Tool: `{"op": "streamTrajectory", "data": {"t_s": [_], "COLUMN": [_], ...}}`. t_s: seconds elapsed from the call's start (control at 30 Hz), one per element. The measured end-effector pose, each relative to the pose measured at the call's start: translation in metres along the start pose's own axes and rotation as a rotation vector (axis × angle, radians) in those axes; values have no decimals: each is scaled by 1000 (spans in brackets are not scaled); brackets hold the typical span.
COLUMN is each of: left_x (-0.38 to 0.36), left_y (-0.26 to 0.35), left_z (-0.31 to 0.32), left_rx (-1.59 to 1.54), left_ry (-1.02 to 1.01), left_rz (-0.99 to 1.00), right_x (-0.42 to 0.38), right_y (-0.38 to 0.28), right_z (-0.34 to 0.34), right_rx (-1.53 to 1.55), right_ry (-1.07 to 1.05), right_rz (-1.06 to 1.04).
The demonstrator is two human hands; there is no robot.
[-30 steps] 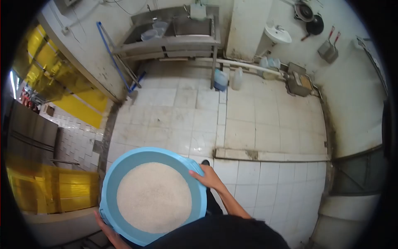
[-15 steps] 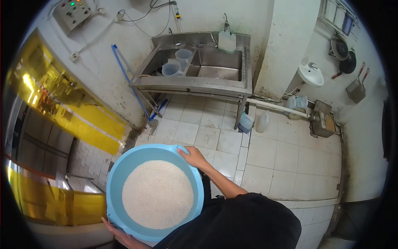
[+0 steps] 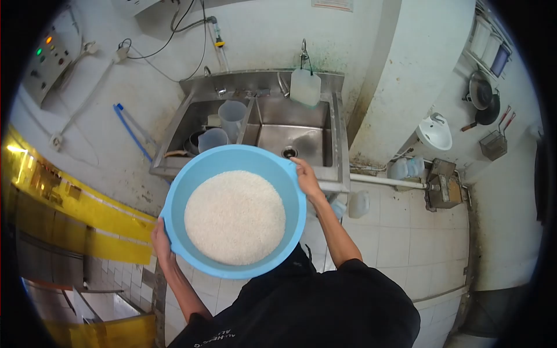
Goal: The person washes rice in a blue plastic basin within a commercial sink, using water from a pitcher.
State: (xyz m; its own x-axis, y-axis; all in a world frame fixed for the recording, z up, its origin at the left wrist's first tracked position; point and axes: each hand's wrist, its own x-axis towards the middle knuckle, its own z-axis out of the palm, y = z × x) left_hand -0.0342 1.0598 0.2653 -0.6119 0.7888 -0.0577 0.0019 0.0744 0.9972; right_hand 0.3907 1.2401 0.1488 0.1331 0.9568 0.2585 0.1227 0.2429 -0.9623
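A round light-blue basin (image 3: 183, 174) is held in front of my body, with a broad mound of white rice-like grains (image 3: 235, 217) inside. My left hand (image 3: 161, 238) grips the rim at its lower left. On the upper right side, my right hand (image 3: 304, 175) holds the rim handle. Just beyond the basin stands a steel double sink (image 3: 336, 133), whose front edge the basin partly covers. Two translucent plastic jugs, one upright (image 3: 232, 116) and one lower down (image 3: 212, 139), are in the left bowl.
A plastic container (image 3: 305, 87) hangs from the tap. Yellow strip curtains (image 3: 69, 203) hang at the left. A small white washbasin (image 3: 435, 132), hanging pans (image 3: 480, 90) and a metal box (image 3: 445, 188) are on the right. Another jug (image 3: 360, 204) stands on the floor.
The basin and both hands have moved forward to the sink. The sink looks nearer, and the basin now overlaps its front edge. More of my left hand and forearm shows.
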Motion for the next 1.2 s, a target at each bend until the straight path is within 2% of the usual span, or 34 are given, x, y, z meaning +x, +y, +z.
{"op": "streamTrajectory", "data": {"t_s": [0.03, 0.1, 0.13, 0.23, 0.37, 0.47, 0.53, 0.57, 0.63, 0.67, 0.7, 0.77, 0.8, 0.83, 0.87, 0.9, 0.93, 1.0, 1.13, 1.2], "left_x": [30, 75, 96, 168, 252, 260, 287, 298, 304, 305, 312, 321, 319, 315, 311, 309, 307, 313, 312, 319], "left_y": [-2, 4, 5, -23, -54, -40, -74, -94, -106, -113, -122, -141, -139, -140, -140, -143, -155, -186, -247, -278], "left_z": [23, 78, 103, 178, 269, 342, 368, 375, 401, 412, 421, 436, 438, 439, 441, 442, 441, 442, 443, 448], "left_rx": [26, 45, 51, 82, 57, -29, 27, 83, 102, 117, 115, 478, 506, 509, 521, 532, 536, 535, 532, 555], "left_ry": [-42, -72, -106, -171, -229, -253, -272, -303, -306, -313, -303, -228, -283, -287, -368, -447, -441, -490, -599, -569], "left_rz": [8, -58, -106, -90, -224, -301, -322, -336, -336, -316, -337, -270, -270, -284, -405, -523, -530, -692, -748, -749], "right_x": [25, 75, 99, 165, 247, 287, 303, 309, 322, 332, 343, 359, 363, 364, 368, 372, 375, 394, 403, 397], "right_y": [1, -6, 3, 47, 107, 157, 184, 196, 221, 230, 225, 206, 209, 214, 220, 226, 234, 249, 291, 333], "right_z": [-6, -26, -33, -51, -75, -92, -102, -105, -121, -136, -135, -130, -130, -130, -128, -126, -122, -108, -89, -81], "right_rx": [2, 110, 102, -49, 96, -16, -135, -140, -363, -494, -506, -800, -808, -937, -1059, -1058, -1102, -1134, -1196, -1212], "right_ry": [0, -60, -51, 30, 75, 99, 116, 107, 122, -9, -26, -39, -44, -150, -257, -262, -308, -357, -490, -510], "right_rz": [9, 290, 337, 251, 513, 491, 453, 472, 426, 481, 492, 545, 554, 524, 487, 492, 555, 615, 752, 825]}}
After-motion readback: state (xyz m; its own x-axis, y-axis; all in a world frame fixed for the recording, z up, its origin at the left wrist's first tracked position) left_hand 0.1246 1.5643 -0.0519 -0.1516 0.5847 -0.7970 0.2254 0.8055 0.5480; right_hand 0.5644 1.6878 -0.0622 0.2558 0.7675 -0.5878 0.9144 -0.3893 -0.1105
